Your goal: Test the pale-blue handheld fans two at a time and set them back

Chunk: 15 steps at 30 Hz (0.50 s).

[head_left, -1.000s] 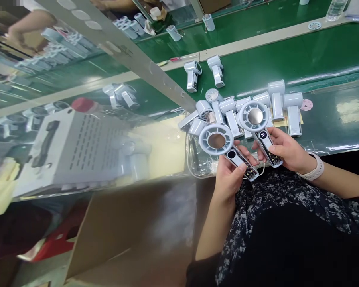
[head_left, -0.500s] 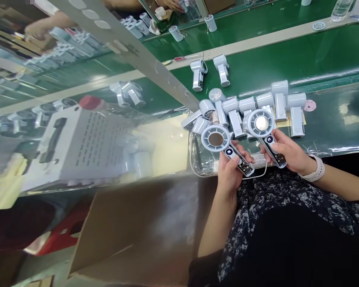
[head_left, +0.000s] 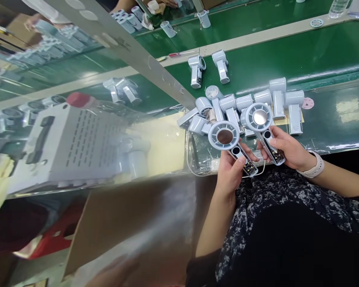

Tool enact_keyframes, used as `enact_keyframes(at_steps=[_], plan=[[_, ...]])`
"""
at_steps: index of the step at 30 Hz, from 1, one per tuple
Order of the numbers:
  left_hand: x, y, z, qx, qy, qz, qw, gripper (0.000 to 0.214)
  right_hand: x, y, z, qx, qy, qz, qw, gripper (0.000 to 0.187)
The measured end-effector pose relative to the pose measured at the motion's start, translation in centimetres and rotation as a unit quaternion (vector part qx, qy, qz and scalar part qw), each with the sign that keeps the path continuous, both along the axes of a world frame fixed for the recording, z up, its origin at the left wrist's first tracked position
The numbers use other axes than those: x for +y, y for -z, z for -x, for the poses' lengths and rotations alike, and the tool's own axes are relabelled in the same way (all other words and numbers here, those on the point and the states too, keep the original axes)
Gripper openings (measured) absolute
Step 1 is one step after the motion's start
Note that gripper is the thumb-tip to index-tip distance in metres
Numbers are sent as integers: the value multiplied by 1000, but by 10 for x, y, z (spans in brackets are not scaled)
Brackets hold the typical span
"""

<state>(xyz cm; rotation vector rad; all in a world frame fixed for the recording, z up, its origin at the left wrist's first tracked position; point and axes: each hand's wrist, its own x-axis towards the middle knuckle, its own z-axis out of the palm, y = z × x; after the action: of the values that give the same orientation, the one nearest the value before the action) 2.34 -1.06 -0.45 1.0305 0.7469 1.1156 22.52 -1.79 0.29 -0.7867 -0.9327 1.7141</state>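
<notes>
My left hand (head_left: 231, 173) grips the handle of a white handheld fan (head_left: 225, 136) with a round ring head and a shiny centre disc; its handle shows a dark display and an exposed circuit strip. My right hand (head_left: 288, 149), with a pale wristband, grips a second fan of the same kind (head_left: 259, 117) by the handle. Both fans are held side by side over the near edge of the green bench (head_left: 317, 56). Just beyond them lies a cluster of several white fan bodies (head_left: 242, 104).
Two more fan bodies (head_left: 209, 69) lie farther back on the green belt. A clear panel (head_left: 77, 139) with a printed sheet stands on the left, a cardboard box (head_left: 131, 223) below it. A white cable (head_left: 197, 173) loops at the bench edge. Another person's hand (head_left: 36, 20) works at far left.
Both hands have kept their grip on the fans; the fans shifted a little in the view, tilting slightly, with the left one drawn closer to the right one.
</notes>
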Motion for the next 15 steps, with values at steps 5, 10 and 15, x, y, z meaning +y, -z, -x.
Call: enact_keyframes(at_steps=[5, 10, 15], plan=[[-1, -5, 1, -6, -13, 18, 1000, 60, 1, -1, -4, -6, -7, 11, 1000, 44], [2, -4, 3, 18, -26, -7, 999, 49, 3, -2, -5, 10, 8, -1, 1000, 40], [-2, -1, 1, 43, -76, 16, 996, 56, 4, -1, -4, 75, -59, 23, 995, 44]])
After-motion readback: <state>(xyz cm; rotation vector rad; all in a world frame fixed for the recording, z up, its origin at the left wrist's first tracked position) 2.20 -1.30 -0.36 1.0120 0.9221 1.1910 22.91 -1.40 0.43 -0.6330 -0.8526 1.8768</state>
